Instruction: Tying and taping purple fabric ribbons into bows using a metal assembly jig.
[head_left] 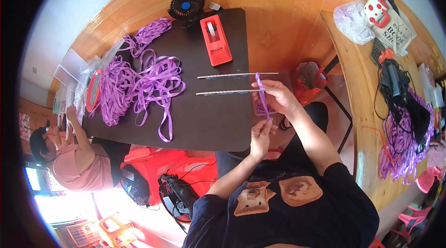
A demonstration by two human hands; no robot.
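Two thin metal rods lie side by side, taped to the dark table and jutting past its right edge: the far rod [238, 75] and the near rod [227, 92]. A purple ribbon [262, 99] runs across their free ends and down toward me. My left hand [261, 138] is closed, pinching the ribbon's lower part between thumb and fingers below the near rod. My right hand [278, 100] is at the rods' free ends, its fingers bent round the ribbon near the near rod; part of its grip is hidden behind the ribbon and rod.
Purple ribbon heaps [116, 87] cover the table's left side. A red tape dispenser [216, 41] and a black fan [186, 5] stand at the back. A red bin [310, 80] is beyond my right hand. Right is a wooden bench [341, 39]. A person [81, 164] sits at left.
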